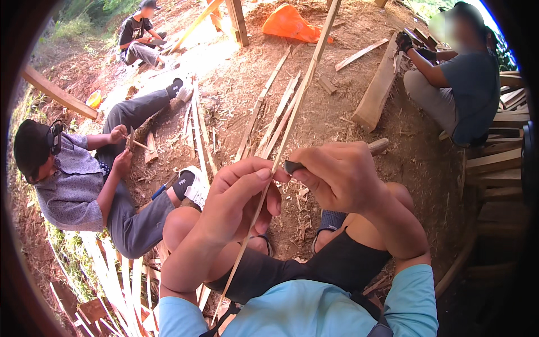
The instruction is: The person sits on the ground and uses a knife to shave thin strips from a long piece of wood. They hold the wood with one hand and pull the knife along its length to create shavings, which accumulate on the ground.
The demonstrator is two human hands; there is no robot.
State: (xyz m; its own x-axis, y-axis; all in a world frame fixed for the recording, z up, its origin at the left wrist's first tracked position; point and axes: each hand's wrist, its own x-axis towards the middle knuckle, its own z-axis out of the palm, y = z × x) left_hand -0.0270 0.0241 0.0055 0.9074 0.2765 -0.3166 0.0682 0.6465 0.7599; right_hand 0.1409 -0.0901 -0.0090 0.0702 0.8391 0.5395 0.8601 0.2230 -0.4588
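Note:
A long, thin strip of pale wood or bamboo (pixel 292 123) slants from the top of the view down past my lap. My left hand (pixel 238 194) is closed on it near the middle, thumb and fingers pinching it. In my right hand (pixel 337 174) is a knife (pixel 292 167); its dark blade shows just beside the strip, close to my left fingertips. What looks like the knife's wooden handle end (pixel 379 147) sticks out behind my right hand. Most of the knife is hidden by my fingers, and I cannot tell whether the blade touches the strip.
One person (pixel 78 174) sits close at left, holding a small stick; another (pixel 463 90) squats at right by a thick plank (pixel 376 90). A third person (pixel 140 36) sits far left. Strips (pixel 275 121) and shavings litter the dirt; an orange bag (pixel 289 23) lies beyond. Stacked timber (pixel 499 160) stands right.

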